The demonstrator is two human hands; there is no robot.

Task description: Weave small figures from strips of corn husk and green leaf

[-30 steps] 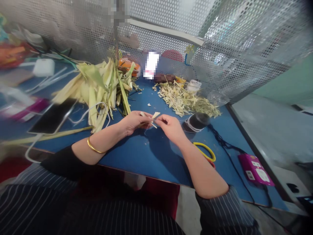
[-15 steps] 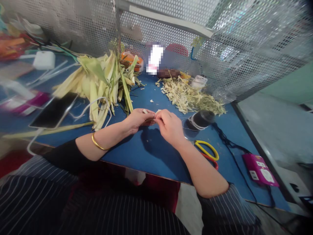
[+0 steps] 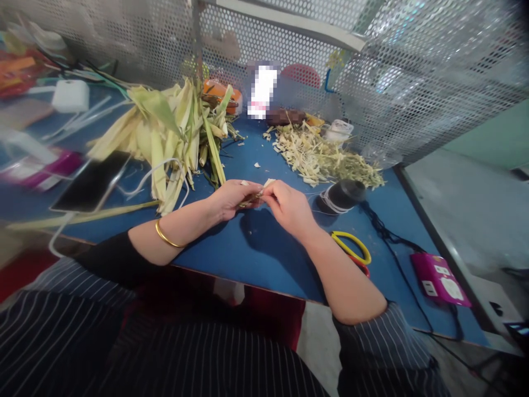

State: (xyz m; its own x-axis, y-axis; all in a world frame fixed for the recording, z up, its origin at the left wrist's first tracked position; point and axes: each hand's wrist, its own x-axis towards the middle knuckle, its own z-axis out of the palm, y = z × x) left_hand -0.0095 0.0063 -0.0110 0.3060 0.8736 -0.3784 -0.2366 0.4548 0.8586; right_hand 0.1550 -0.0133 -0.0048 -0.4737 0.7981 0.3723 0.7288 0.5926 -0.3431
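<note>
My left hand (image 3: 232, 199) and my right hand (image 3: 288, 209) meet above the near part of the blue table. Both are closed, fingertips together, around a small pale piece of corn husk (image 3: 268, 182). Most of that piece is hidden by the fingers. Fine white thread runs from beside my right hand to a black spool (image 3: 342, 197) standing to its right. Scissors with yellow and red handles (image 3: 351, 247) lie by my right forearm. Beyond my left hand rests a big bunch of corn husks (image 3: 165, 138).
Cut husk scraps (image 3: 314, 154) are heaped at the back right. A phone (image 3: 91, 182) with a white cable lies at left. At right sits a magenta packet (image 3: 440, 279) near black cords. A perforated metal screen (image 3: 289, 47) stands along the back.
Both hands stay together with small finger shifts; a little more of the pale husk shows between them. The whole view has shifted slightly.
</note>
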